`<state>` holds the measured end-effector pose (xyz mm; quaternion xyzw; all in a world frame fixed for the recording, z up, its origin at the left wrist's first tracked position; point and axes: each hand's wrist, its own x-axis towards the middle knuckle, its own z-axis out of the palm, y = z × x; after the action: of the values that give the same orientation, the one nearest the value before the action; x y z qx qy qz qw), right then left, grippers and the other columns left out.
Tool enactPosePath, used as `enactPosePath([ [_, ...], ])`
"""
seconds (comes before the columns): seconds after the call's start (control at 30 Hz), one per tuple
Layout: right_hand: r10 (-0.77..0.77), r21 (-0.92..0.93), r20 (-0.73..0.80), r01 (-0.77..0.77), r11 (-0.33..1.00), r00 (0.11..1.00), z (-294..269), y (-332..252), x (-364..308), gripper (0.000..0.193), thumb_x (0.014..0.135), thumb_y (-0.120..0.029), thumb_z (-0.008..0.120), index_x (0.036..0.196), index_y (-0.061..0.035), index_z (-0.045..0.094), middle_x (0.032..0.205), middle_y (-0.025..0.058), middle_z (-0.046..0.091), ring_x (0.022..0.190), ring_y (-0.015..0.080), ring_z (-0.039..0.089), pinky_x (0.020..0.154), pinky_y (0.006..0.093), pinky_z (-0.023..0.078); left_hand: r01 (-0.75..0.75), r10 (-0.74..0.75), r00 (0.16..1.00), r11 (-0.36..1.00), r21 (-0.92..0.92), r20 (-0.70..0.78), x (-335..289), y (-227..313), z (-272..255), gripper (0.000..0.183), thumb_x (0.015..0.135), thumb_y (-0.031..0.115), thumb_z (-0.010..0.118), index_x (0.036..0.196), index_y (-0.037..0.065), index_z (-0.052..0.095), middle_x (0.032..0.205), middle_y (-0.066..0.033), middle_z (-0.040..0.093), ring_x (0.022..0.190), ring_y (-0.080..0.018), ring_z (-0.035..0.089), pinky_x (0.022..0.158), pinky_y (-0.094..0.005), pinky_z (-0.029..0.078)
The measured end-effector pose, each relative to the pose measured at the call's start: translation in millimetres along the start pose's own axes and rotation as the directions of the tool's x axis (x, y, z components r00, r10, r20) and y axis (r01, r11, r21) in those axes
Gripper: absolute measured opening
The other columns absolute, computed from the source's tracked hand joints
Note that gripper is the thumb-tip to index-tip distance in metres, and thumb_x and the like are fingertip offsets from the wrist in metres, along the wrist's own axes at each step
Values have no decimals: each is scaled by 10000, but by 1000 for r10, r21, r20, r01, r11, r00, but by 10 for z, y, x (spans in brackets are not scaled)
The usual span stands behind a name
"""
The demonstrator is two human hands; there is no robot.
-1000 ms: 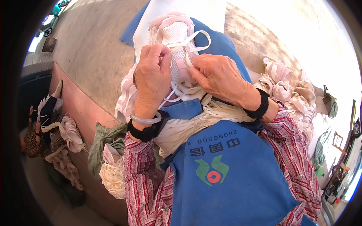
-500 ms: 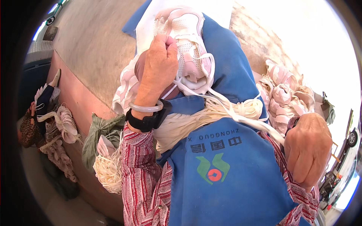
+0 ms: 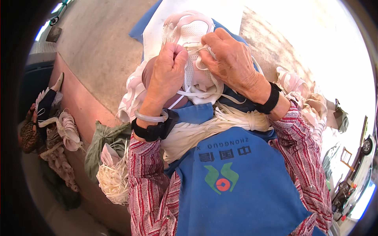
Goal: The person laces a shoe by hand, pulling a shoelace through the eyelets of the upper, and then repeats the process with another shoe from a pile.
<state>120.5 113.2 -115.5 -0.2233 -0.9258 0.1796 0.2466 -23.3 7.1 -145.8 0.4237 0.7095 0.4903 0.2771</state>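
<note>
A pale pink and white shoe upper [image 3: 188,28] lies toe outward across my lap, over blue cloth and a white sheet. My left hand [image 3: 167,74] is closed in a pinch at its left lacing edge; what the fingertips hold is hidden. Opposite it, my right hand [image 3: 234,63] pinches a white shoelace [image 3: 204,50] by the eyelets. Loose lace loops hang across the tongue [image 3: 202,80] and the heel opening. A thick bundle of cream laces [image 3: 197,131] is spread over my lap, nearer me, above the blue apron [image 3: 240,185].
More shoe uppers [image 3: 132,94] are stacked left of my left hand, and others are heaped [image 3: 301,90] at right. A green sack [image 3: 104,143] and a lace tangle [image 3: 113,183] sit at left. Farther left a person [image 3: 29,131] is near hanging uppers [image 3: 70,129]. Vehicles stand far right.
My right hand has come from the lower right, where it was drawing the lace out, back up to the eyelets. My left hand has stayed almost in place. The long taut lace is now slack.
</note>
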Motion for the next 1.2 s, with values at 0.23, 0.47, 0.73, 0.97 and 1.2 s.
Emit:
enactPosePath([
  [0.23, -97, 252, 160, 55, 966, 982, 22, 128, 56, 146, 799, -118, 600, 882, -4, 561, 839, 173, 581, 770, 377, 622, 669, 428, 502, 2, 19, 996, 972, 234, -85, 45, 112, 57, 162, 921, 148, 543, 913, -14, 534, 823, -217, 622, 752, -373, 621, 677, -408, 492],
  [0.47, -54, 173, 110, 35, 984, 992, -54, 133, -40, 152, 806, -130, 602, 904, -15, 581, 840, 156, 585, 747, 367, 609, 661, 439, 492, -14, 50, 990, 965, 263, -130, 17, 68, 11, 195, 924, 193, 589, 889, 9, 534, 713, -211, 626, 673, -395, 629, 597, -444, 486],
  [0.73, -27, 105, 63, 20, 994, 998, -21, 79, -96, 122, 846, -142, 591, 912, -40, 593, 807, 139, 595, 671, 345, 612, 604, 428, 496, -29, 74, 988, 953, 303, -138, 82, 20, -8, 232, 932, 235, 595, 872, 11, 576, 701, -204, 638, 653, -369, 638, 582, -430, 480],
  [0.97, 153, 190, 278, -211, 959, 948, -267, 130, -130, 259, 840, -263, 663, 931, -29, 602, 807, 152, 615, 675, 344, 629, 588, 423, 497, 48, -56, 998, 981, 189, 35, -57, 66, -207, 255, 936, 244, 589, 907, -9, 608, 712, -193, 646, 644, -362, 635, 602, -406, 480],
  [1.2, 16, 40, 228, -25, 999, 973, -200, 1, -384, 367, 800, -337, 736, 901, -19, 583, 776, 140, 589, 674, 332, 606, 575, 410, 479, -36, 38, 999, 953, 300, -1, -274, 204, -2, 265, 934, 233, 592, 852, -18, 561, 710, -226, 615, 621, -372, 600, 580, -417, 460],
])
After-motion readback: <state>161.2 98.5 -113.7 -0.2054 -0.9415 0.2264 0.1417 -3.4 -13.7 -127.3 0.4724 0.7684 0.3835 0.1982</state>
